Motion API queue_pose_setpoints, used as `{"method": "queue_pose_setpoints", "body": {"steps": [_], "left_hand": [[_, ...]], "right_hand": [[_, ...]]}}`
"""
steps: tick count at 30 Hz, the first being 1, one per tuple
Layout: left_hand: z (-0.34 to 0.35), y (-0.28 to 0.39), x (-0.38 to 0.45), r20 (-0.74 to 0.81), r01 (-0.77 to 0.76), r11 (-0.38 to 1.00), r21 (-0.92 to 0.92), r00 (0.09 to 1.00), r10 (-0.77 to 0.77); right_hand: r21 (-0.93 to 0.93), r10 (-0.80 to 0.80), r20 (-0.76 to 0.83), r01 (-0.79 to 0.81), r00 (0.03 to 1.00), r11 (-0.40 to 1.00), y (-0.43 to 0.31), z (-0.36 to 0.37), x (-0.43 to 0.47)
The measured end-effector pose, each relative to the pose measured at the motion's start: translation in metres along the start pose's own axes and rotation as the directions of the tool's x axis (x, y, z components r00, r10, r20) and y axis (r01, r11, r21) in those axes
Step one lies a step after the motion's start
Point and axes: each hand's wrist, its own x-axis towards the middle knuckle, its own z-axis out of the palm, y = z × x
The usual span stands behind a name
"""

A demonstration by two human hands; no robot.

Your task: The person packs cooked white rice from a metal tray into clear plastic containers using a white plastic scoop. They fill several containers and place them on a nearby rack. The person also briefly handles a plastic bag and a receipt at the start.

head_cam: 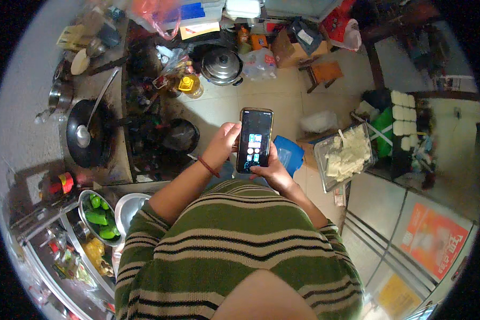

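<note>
A smartphone (260, 124) with a lit screen is held upright in front of my body. My left hand (227, 140) grips its left edge, the thumb lying along the side. At the lower right corner, my right hand (274, 168) holds the phone with its thumb over the bottom of the screen. A dark red cord bracelet (209, 167) circles my left wrist. Behind the phone and my right hand, a blue plastic stool or lid (290, 154) is partly hidden.
A wok (80, 150) with a ladle (103, 90) sits on the left counter. Green peppers fill a metal bowl (81, 204) below it. To the right stands a clear tray (323, 176) of pale food. A lidded pot (223, 66) and an oil bottle (192, 89) are on the floor ahead.
</note>
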Motion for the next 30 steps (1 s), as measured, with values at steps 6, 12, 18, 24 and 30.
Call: {"method": "queue_pose_setpoints", "body": {"steps": [6, 12, 18, 24, 30], "left_hand": [[-0.009, 0.02, 0.027, -0.049, 0.135, 0.99, 0.051, 0.99, -0.132], [-0.004, 0.034, 0.064, -0.1, 0.25, 0.968, -0.027, 0.963, -0.251], [0.011, 0.048, 0.101, -0.068, 0.027, 0.99, 0.135, 0.998, -0.018], [0.059, 0.083, 0.152, 0.043, -0.052, 0.992, -0.117, 0.997, 0.057], [0.127, 0.124, 0.222, 0.297, -0.048, 0.997, 0.055, 0.954, 0.03]], "right_hand": [[0.061, 0.053, 0.063, -0.057, 0.997, 0.997, -0.012, -0.011, 0.014], [-0.013, 0.051, 0.12, -0.05, 0.991, 0.999, -0.036, -0.026, 0.037], [-0.057, 0.131, 0.178, -0.123, 0.975, 0.991, -0.084, -0.06, 0.081], [0.089, 0.017, 0.129, -0.029, 0.991, 0.996, -0.133, -0.119, 0.105], [0.296, -0.077, 0.008, 0.071, 0.997, 0.952, -0.172, -0.181, 0.105]]}}
